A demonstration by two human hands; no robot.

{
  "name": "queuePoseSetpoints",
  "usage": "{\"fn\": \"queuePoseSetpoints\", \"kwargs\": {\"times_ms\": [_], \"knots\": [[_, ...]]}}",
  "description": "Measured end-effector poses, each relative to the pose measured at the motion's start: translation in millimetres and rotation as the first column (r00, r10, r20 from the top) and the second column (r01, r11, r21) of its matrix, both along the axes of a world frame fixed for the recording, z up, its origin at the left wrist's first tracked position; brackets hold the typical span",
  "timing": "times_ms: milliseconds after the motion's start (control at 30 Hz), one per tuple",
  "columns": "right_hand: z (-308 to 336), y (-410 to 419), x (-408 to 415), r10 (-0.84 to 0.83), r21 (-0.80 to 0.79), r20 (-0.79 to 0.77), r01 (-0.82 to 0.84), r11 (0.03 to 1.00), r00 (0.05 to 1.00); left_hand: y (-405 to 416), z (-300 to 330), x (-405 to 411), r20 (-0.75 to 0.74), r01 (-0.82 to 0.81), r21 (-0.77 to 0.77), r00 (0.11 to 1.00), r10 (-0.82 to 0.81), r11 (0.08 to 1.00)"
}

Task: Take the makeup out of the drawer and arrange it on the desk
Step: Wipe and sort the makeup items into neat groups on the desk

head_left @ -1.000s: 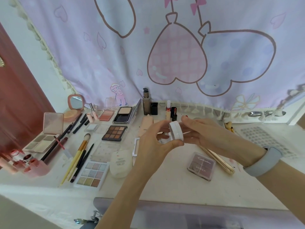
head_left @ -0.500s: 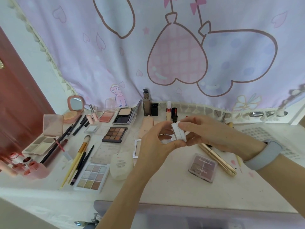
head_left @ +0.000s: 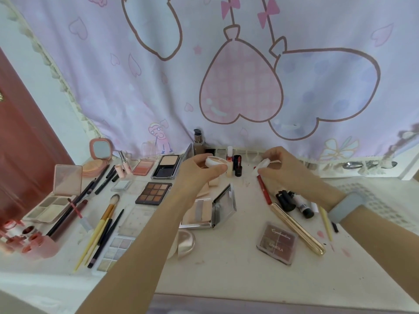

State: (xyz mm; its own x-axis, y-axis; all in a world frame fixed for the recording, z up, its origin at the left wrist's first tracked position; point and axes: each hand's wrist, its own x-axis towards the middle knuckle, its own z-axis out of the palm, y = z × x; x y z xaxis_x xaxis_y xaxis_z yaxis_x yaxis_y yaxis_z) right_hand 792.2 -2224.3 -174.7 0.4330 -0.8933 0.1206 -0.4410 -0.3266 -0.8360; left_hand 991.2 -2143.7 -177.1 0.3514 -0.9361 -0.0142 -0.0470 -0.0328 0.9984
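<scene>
Fingers of our left hand point(head_left: 199, 169) curl round the small white jar point(head_left: 216, 161), uncapped, above the desk point(head_left: 249, 275); our right hand point(head_left: 280, 165) pinches its lid point(head_left: 264, 164). Light, rigid, slick plastic, so we grip the sidewall and keep it level.

Lilac curtain point(head_left: 158, 75) across upper frame, printed with brown-outlined hearts, one pink checked, one pale blue, plus pink bows. Red-brown door point(head_left: 20, 141) at left edge. Cream-white desk point(head_left: 238, 275), faint pink smudges at right. Brown nine-pan palette point(head_left: 153, 193) centre left. Pastel shimmer palette point(head_left: 114, 251) lower left. Mauve palette point(head_left: 277, 243) lower right. Gold tube point(head_left: 298, 228) beside it. Pale blue wristband point(head_left: 345, 207) at right. White jar point(head_left: 216, 161) with beige inside, centre.
</scene>
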Motion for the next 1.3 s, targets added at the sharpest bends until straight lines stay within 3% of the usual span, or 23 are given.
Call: {"fn": "queuePoseSetpoints", "kwargs": {"times_ms": [167, 433, 700, 967, 1100, 1200, 1300], "knots": [[-29, -17, 15, -0.044, -0.329, -0.381, -0.091, 0.940, 0.924, -28, -3, 8, 0.257, 0.099, 0.091, 0.959, -0.119, 0.991], [-46, -25, 26, -0.089, -0.415, -0.579, -0.199, 0.888, 0.810, -40, -26, 11, 0.596, 0.119, 0.230, 0.767, -0.237, 0.966], [-53, -32, 27, -0.100, -0.429, -0.655, -0.259, 0.865, 0.749, -46, -32, 10, 0.727, 0.109, 0.231, 0.641, -0.246, 0.967], [-56, -34, 24, -0.066, -0.408, -0.611, -0.243, 0.880, 0.789, -49, -35, 9, 0.782, 0.067, 0.256, 0.572, -0.247, 0.964], [-50, -46, 15, -0.184, -0.490, -0.477, -0.086, 0.867, 0.860, -53, -36, 9, 0.886, 0.060, 0.306, 0.348, -0.307, 0.950], [-45, -58, 12, -0.308, -0.497, -0.581, -0.028, 0.867, 0.753, -55, -37, 10, 0.907, 0.045, 0.314, 0.280, -0.314, 0.948], [-45, -62, 21, -0.319, -0.461, -0.665, -0.035, 0.887, 0.676, -51, -35, 9, 0.886, 0.038, 0.298, 0.360, -0.291, 0.954]]}}
